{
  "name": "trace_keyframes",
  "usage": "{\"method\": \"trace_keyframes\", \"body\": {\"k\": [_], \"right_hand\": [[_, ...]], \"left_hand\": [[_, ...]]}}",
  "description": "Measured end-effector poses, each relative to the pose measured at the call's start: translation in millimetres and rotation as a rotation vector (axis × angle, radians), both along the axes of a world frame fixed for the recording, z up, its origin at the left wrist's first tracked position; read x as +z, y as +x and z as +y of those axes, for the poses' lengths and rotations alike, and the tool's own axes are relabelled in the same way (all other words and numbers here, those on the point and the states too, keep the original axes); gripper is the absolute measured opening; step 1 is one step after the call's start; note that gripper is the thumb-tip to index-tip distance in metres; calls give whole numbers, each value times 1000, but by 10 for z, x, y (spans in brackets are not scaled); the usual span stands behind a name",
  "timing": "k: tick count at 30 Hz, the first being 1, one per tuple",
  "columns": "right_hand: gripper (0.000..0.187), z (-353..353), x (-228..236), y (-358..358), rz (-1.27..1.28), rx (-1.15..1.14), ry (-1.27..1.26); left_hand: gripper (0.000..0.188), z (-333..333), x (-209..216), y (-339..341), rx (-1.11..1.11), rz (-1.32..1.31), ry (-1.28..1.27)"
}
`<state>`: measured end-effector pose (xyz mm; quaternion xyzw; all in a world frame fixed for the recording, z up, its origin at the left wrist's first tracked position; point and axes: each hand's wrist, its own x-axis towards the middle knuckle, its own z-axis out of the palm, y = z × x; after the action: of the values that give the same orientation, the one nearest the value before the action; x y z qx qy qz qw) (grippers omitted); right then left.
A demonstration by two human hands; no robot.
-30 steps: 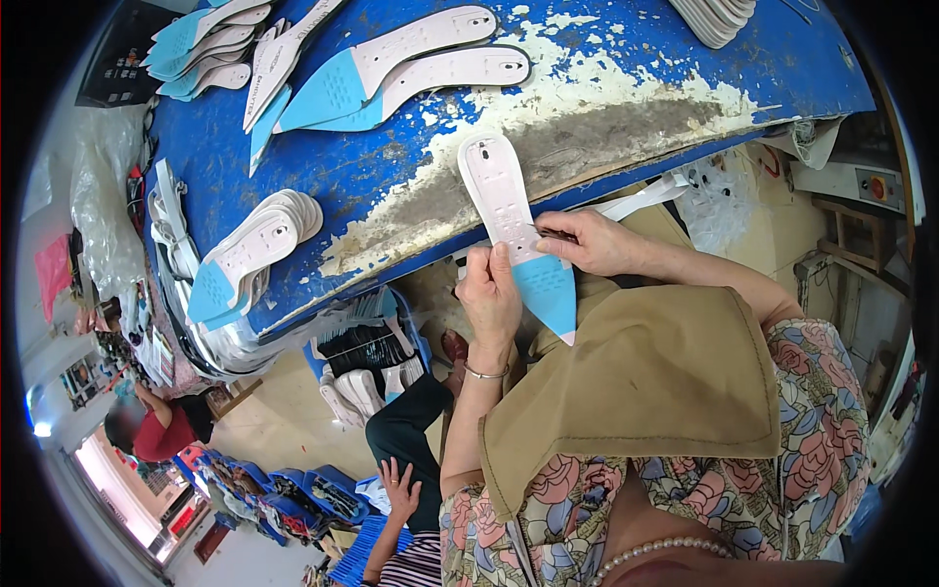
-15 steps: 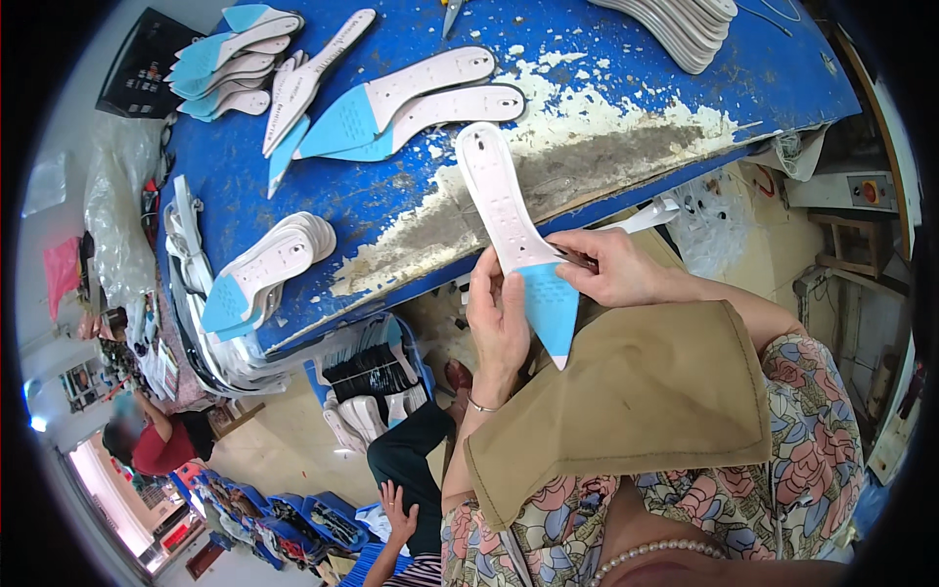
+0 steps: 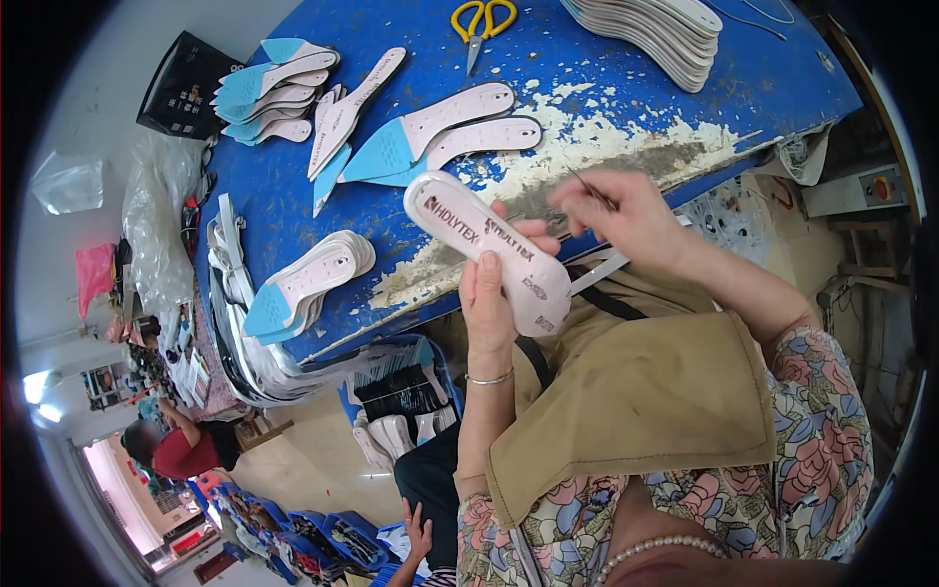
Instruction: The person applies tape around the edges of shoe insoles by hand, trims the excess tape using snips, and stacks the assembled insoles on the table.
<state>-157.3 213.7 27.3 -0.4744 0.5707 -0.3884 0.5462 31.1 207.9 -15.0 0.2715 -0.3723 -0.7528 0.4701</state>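
Observation:
My left hand (image 3: 488, 303) is closed on a white shoe insole (image 3: 460, 223), thumb on top and fingers behind it. Dark print covers the face turned up, and no blue toe shows on it. To its right, my right hand (image 3: 626, 217) is raised, apart from the insole. Its fingers pinch a thin dark pointed tool (image 3: 595, 191), whose exact kind I cannot make out. A narrow white strip (image 3: 604, 272) runs from beside the insole toward the right; whether it is joined to the insole is unclear.
On the blue table (image 3: 411, 210) with worn paint lie blue-toed insoles (image 3: 386, 152), another insole stack (image 3: 308, 284), yellow-handled scissors (image 3: 476, 29) and a white stack (image 3: 655, 39). A blue crate (image 3: 450, 377) stands below. Nearby are a seated person's leg (image 3: 430, 479) and hand (image 3: 419, 533).
The insole has been turned from its blue-toed face to its printed face and shifted left. My right hand has let go of it and risen away with the tool.

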Motion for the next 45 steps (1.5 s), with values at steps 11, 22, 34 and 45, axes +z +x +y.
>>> {"method": "trace_keyframes", "body": {"k": [11,22,34,45], "right_hand": [[28,-127,-404,255,-210,256,-55],[50,297,-812,457,-423,166,42],[15,338,-756,680,-288,368,168],[10,-118,-244,723,-169,157,99]], "left_hand": [[60,267,-98,-66,-66,-61,180],[48,213,-343,222,100,-119,126],[63,-156,-157,617,277,414,277],[47,-706,1521,1751,555,-1386,-1004]]}}
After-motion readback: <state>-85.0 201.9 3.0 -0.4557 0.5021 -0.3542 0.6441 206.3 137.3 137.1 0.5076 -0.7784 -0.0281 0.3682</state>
